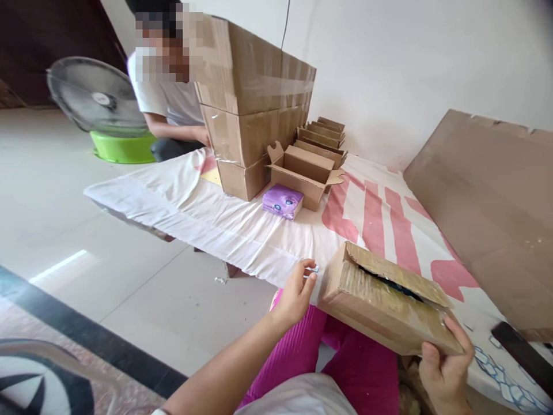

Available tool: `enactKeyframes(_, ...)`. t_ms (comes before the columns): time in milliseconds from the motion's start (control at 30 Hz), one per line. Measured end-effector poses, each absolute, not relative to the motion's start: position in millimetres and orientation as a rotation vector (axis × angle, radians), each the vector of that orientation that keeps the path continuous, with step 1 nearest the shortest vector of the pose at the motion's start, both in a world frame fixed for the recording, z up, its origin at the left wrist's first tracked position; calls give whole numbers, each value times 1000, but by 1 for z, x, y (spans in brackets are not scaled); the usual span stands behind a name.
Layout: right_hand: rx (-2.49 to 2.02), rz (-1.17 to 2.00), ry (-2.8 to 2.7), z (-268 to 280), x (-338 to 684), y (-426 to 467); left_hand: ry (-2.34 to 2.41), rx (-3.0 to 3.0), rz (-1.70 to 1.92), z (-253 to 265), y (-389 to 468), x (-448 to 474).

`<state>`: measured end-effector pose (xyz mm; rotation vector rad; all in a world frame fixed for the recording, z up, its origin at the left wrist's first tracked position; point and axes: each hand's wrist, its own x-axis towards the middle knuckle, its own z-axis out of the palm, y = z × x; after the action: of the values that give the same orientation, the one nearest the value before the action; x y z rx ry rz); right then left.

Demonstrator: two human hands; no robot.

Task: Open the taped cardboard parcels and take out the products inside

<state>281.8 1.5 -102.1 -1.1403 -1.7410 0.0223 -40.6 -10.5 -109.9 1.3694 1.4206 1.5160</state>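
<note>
A cardboard box with shiny tape on it lies tilted at the table's front edge. Its top flaps are parted by a dark slit, and what is inside cannot be made out. My right hand grips the near right corner of this box, thumb on the side and fingers on top. Just off the box's left end is my left hand, its thumb and finger pinched on a small white and blue piece, too small to name. Farther back sits a purple packet with two eye-like marks.
An open carton stands behind the packet, with several more in a row. Tall stacked boxes rise on the left, near a seated person. A large cardboard sheet and a dark phone are at right; a fan stands far left.
</note>
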Motion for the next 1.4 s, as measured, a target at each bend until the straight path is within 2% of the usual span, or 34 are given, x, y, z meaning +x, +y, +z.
enactKeyframes(233,-1147,-39,-1716,-104,280,1,1083,1510,1392,-107,0,-45)
enactKeyframes(367,-1145,-34,-1723,-104,280,0,1467,1746,1328,-105,8,-52)
enactKeyframes(467,-1149,-34,-1710,-102,277,0,1781,2005,1148,-109,15,-57)
enactKeyframes(700,-1207,26,-1694,-109,278,1,1845,2160,1037,-118,16,-56)
enactKeyframes(933,-1111,-44,-1755,-99,274,0,1872,2169,1102,-121,13,-57)
enactKeyframes(1200,-1095,67,-1874,-94,288,-1,1926,2085,1272,-123,22,-56)
enactKeyframes(1400,-1154,207,-1516,-125,291,-28,1822,2014,1493,-118,-18,-56)
